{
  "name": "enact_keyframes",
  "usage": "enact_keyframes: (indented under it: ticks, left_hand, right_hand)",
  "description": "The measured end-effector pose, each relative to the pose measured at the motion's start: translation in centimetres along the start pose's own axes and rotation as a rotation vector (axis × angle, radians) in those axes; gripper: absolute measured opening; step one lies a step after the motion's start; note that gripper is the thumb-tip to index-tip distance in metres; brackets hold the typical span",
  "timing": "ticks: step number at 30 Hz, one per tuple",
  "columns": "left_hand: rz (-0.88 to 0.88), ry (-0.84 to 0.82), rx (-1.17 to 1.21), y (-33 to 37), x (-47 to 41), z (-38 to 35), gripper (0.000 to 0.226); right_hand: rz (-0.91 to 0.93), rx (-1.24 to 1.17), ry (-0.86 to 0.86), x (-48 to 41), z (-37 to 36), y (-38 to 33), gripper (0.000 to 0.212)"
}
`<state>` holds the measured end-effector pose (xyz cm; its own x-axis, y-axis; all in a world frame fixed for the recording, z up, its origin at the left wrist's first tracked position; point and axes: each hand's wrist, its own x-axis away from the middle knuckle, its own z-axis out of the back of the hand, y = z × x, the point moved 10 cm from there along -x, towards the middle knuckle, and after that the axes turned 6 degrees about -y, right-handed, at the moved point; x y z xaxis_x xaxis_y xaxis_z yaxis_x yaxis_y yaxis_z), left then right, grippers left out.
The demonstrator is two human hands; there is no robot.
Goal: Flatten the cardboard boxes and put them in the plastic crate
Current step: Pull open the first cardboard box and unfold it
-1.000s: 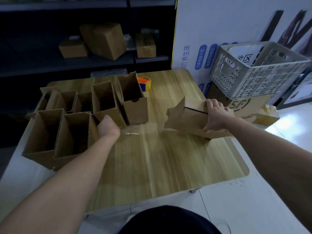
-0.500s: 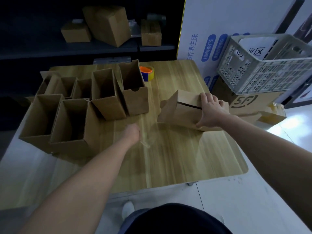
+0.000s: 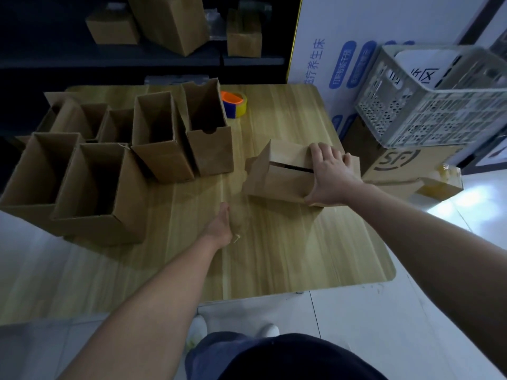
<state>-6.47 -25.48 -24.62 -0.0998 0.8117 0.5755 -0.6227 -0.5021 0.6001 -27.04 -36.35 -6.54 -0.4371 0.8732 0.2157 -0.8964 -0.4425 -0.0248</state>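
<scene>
Fingers (image 3: 321, 150) of the right hand (image 3: 332, 174) wrap over a cardboard box (image 3: 277, 176) lying sideways on the worktop (image 3: 274, 256); left hand (image 3: 219, 229) finger pose unclear. Plastic crate (image 3: 439, 113) stands beyond, to the right.

We see the right hand (image 3: 332, 174) gripping a cardboard box (image 3: 277, 178) on the table (image 3: 274, 259); left hand (image 3: 219, 229) perhaps curled.

A light wood-grain table (image 3: 274, 248) stood on pale tiled floor (image 3: 397, 325), before dark shelving (image 3: 55, 63) and a white printed panel (image 3: 343, 26).
</scene>
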Motion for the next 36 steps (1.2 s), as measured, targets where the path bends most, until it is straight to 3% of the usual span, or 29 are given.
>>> enact_keyframes:
  ticks: [4, 7, 9, 12, 16, 19, 27, 30, 32, 36]
  left_hand:
    - [-0.052, -0.011, -0.003, 0.1, -0.1, -0.6, 0.1]
    - [-0.086, -0.016, -0.072, 0.5, 0.2, -0.6, 0.11]
    - [-0.068, -0.035, -0.095, 0.2, 0.0, -0.7, 0.105]
    - [-0.1, -0.038, 0.015, 0.3, -1.0, -0.1, 0.076]
    - [-0.024, 0.167, -0.059, -0.5, -0.7, 3.3, 0.035]
    - [-0.062, 0.279, -0.021, -0.3, 0.1, 4.8, 0.043]
    - [-0.026, 0.131, 0.196, 0.2, -0.7, 4.7, 0.068]
    - [-0.077, 0.151, 0.109, 1.0, -0.9, 5.1, 0.048]
    - [-0.116, 0.273, -0.004, 1.3, -0.7, 6.6, 0.028]
    - [-0.222, 0.325, -0.156, 1.9, -0.5, 7.3, 0.026]
  right_hand:
    - [0.035, 0.048, -0.028, -0.3, -0.8, -1.4, 0.127]
    - [0.043, 0.06, -0.035, -0.4, -1.0, -2.3, 0.127]
    - [0.041, 0.063, -0.048, -0.4, -1.2, -2.7, 0.127]
    - [0.024, 0.067, -0.056, -0.3, -1.2, -3.1, 0.126]
    - [-0.039, 0.039, -0.023, 0.0, -0.4, -2.6, 0.124]
    - [-0.098, 0.008, 0.001, 0.4, 0.2, -1.7, 0.122]
    - [-0.163, -0.019, -0.005, 0.7, 0.1, -2.5, 0.124]
    - [-0.177, -0.039, 0.001, 0.8, 0.3, -2.7, 0.123]
    - [-0.188, -0.047, 0.008, 0.9, 0.4, -2.7, 0.122]
    - [-0.217, -0.059, 0.017, 1.1, 0.5, -2.8, 0.12]
